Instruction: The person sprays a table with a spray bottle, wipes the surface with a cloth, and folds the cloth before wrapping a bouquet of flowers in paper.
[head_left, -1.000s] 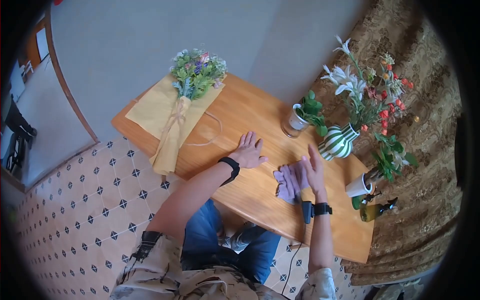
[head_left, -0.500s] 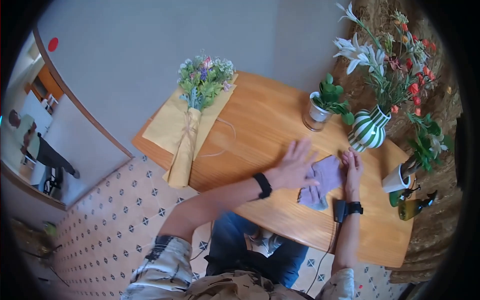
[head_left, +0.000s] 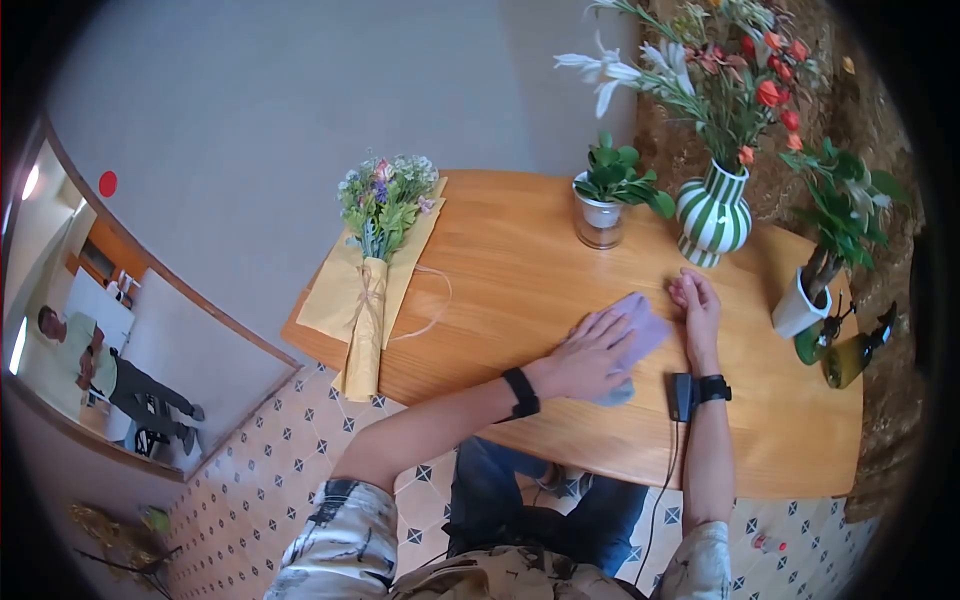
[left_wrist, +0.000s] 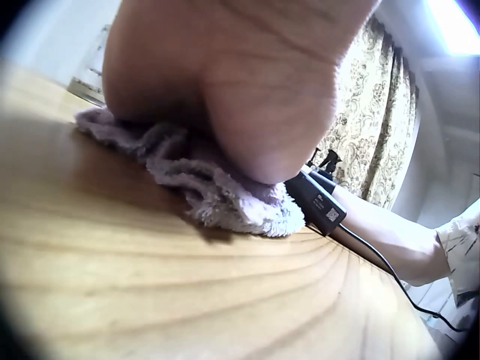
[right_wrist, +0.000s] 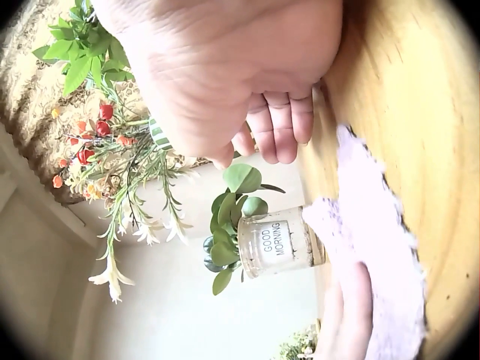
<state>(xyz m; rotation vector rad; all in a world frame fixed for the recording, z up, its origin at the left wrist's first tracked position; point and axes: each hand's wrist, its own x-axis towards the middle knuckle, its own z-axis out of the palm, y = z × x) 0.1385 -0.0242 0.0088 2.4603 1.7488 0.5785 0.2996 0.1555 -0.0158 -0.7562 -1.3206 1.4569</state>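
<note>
A lilac fuzzy cloth [head_left: 645,332] lies on the wooden table, partly covered by my left hand [head_left: 585,365]. That hand rests palm down on it with fingers stretched out; in the left wrist view the cloth [left_wrist: 225,196] bunches up under the heel of the palm. Just right of the cloth, my right hand [head_left: 702,312] rests on its side on the table, fingers loosely bent and holding nothing. The right wrist view shows its bare palm [right_wrist: 232,75] facing the cloth [right_wrist: 382,232].
Behind the hands stand a potted plant in a glass [head_left: 598,222] and a striped vase [head_left: 715,215] of flowers. A white-potted plant [head_left: 800,305] and spray bottle [head_left: 850,362] are at right. A wrapped bouquet [head_left: 368,320] lies left. A cable [head_left: 660,500] hangs from the right wrist.
My left hand has moved right from the bare tabletop onto the cloth and spread over it. My right hand's fingers, straighter before, have bent loosely beside the cloth. The head view has shifted.
</note>
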